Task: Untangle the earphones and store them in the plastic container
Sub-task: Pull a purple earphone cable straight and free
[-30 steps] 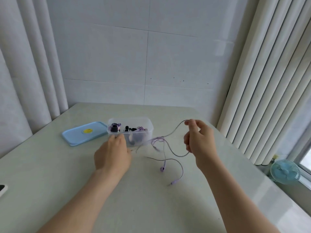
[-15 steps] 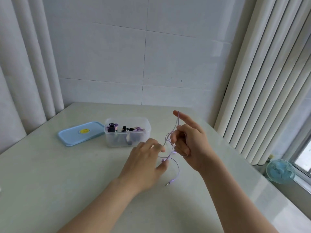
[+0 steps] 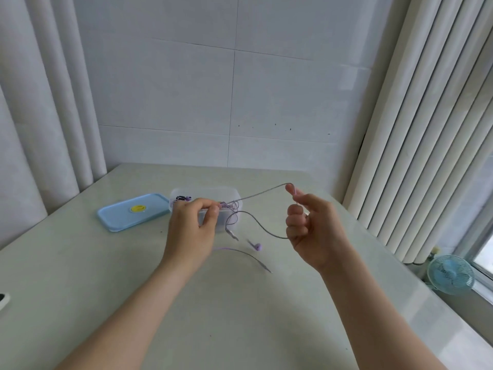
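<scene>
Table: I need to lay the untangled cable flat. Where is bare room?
Bare: the near table between the forearms, and the left side in front of the blue lid. Crowded: the middle, where left hand, right hand, cable and container bunch.

The person is showing two uncovered arms, the left forearm (image 3: 128, 316) and the right forearm (image 3: 373, 316) both appearing bare from the wrist down to the lower edge of the view, while the left hand (image 3: 190, 232) and the right hand (image 3: 316, 233) are likewise showing bare.
</scene>
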The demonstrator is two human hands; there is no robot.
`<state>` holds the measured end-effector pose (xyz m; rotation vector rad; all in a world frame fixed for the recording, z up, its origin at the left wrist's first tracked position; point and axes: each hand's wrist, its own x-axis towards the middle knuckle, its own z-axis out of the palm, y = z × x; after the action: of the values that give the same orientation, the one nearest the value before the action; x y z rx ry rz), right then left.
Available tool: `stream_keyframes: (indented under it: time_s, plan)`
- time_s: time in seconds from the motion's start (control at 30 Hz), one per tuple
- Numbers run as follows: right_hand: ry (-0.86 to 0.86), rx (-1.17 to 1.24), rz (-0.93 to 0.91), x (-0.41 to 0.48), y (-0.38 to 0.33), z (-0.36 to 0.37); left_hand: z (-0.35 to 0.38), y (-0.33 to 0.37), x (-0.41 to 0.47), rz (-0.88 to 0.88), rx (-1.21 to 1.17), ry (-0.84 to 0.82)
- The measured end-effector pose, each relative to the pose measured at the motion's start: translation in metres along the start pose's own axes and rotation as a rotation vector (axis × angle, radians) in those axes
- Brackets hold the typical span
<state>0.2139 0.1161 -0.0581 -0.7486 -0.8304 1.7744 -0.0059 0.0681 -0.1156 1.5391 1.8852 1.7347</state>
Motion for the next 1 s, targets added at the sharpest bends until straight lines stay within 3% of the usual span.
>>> stream_keyframes:
  time_s: [0.07,0.2,0.3,0.4,0.5,0.57,0.77,0.9,1.0]
  plan:
    - [0.064,-0.356,-0.133,0.002,0.001,-0.004,-0.006,-0.001,0.003,0.047,0.157,0.077]
    - [0.237,-1.193,-0.607,0.005,0.01,-0.01,-0.016,-0.008,0.008,0.015,0.424,0.208]
    - [0.244,-1.613,-0.736,0.013,0.021,-0.017,-0.021,-0.01,0.007,0.087,0.534,0.27]
    - [0.298,-1.761,-0.786,0.022,0.026,-0.021,-0.018,-0.008,0.005,0.116,0.606,0.32]
    - [0.443,-1.768,-0.774,0.023,0.021,-0.025,-0.019,-0.005,0.005,0.12,0.654,0.419]
    - [0.564,-1.649,-0.681,0.023,0.017,-0.029,-0.025,-0.006,0.007,0.1,0.662,0.474]
    - [0.62,-0.857,-0.451,0.028,0.014,-0.034,-0.036,-0.023,0.013,-0.004,0.77,0.528]
    - [0.372,-0.325,-0.377,0.028,0.014,-0.024,-0.035,-0.019,0.005,0.041,0.851,0.411]
    - [0.102,-0.264,-0.363,0.013,0.013,-0.007,-0.027,-0.005,0.0,0.236,0.77,0.303]
